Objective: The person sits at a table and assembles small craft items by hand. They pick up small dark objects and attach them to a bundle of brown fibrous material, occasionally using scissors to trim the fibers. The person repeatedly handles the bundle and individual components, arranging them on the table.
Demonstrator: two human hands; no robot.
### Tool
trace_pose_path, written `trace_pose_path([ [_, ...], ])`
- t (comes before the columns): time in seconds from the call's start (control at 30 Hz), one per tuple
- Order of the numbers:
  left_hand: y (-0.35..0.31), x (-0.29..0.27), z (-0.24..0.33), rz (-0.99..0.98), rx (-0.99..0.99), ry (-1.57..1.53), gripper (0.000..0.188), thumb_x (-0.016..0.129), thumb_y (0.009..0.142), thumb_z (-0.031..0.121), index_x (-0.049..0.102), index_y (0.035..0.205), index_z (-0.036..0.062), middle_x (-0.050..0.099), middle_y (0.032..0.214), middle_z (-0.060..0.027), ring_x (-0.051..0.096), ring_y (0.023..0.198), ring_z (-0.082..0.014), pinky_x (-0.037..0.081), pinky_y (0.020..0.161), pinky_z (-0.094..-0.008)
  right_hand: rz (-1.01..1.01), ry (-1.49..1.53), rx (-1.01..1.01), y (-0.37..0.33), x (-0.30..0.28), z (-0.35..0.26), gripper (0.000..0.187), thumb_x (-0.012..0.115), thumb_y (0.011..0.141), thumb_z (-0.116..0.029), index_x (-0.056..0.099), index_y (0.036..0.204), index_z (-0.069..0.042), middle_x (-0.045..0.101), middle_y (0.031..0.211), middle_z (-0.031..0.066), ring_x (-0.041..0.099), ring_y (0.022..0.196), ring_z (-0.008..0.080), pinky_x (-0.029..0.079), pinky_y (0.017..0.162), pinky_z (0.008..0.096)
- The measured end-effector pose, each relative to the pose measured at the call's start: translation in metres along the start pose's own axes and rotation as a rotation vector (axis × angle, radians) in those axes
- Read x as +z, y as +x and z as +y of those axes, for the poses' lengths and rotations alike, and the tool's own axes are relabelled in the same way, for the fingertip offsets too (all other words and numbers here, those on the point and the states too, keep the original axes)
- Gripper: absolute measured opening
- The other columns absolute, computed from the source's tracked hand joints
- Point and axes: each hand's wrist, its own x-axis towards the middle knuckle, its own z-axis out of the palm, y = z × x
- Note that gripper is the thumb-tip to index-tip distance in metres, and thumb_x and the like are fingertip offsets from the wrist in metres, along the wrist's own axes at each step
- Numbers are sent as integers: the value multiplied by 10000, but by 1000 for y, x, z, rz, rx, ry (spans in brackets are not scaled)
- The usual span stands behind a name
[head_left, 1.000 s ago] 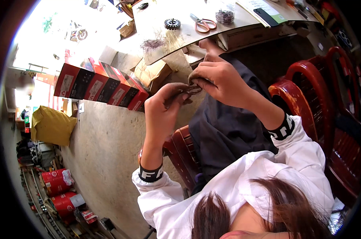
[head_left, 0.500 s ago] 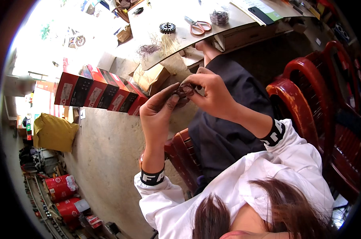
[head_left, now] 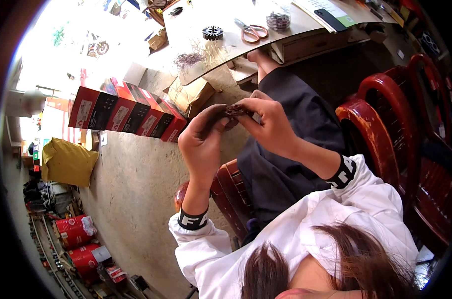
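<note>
Both hands meet above my lap, on a small dark brown piece [head_left: 234, 110] that looks like coiled thin strands; its kind is too small to make out. My left hand [head_left: 204, 133] grips its left side between thumb and fingers, and those fingers look darkly stained. On its other side, my right hand [head_left: 268, 118] pinches the edge, fingers bent. Beyond them on the table lie a heap of thin dark wires [head_left: 188, 60], a black toothed ring [head_left: 212, 33], scissors [head_left: 252, 33] with orange handles and a clear jar [head_left: 278, 21] of dark coiled pieces.
The pale table [head_left: 226, 50] curves across the top, with a dark phone [head_left: 329, 19] on papers. Red and black boxes [head_left: 124, 109] stand in a row at left, near an open carton [head_left: 190, 95]. Red wooden chairs [head_left: 370, 124] crowd the right. A yellow sack [head_left: 69, 162] sits farther left.
The brown piece has tilted from showing its coiled face to nearly edge-on. My left hand has turned and shifted slightly right; both hands keep their hold.
</note>
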Motion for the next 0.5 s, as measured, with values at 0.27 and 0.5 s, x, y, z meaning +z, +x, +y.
trace_pose_path([
  [0.27,-1,8,-2,118,-1,-50,211,607,842,-94,651,1048,-80,690,932,-99,663,826,-136,543,764,-251,164,131,75,-12,16,-3,97,655,814,-65,678,890,-8,650,779,107,541,719,239,448,640,318],
  [0.5,1,4,-8,234,184,370,236,698,764,-39,721,993,14,723,889,-91,683,795,-139,529,732,-256,216,-225,-156,-8,18,-2,115,696,752,-95,689,861,-59,651,764,69,549,725,252,466,660,344],
])
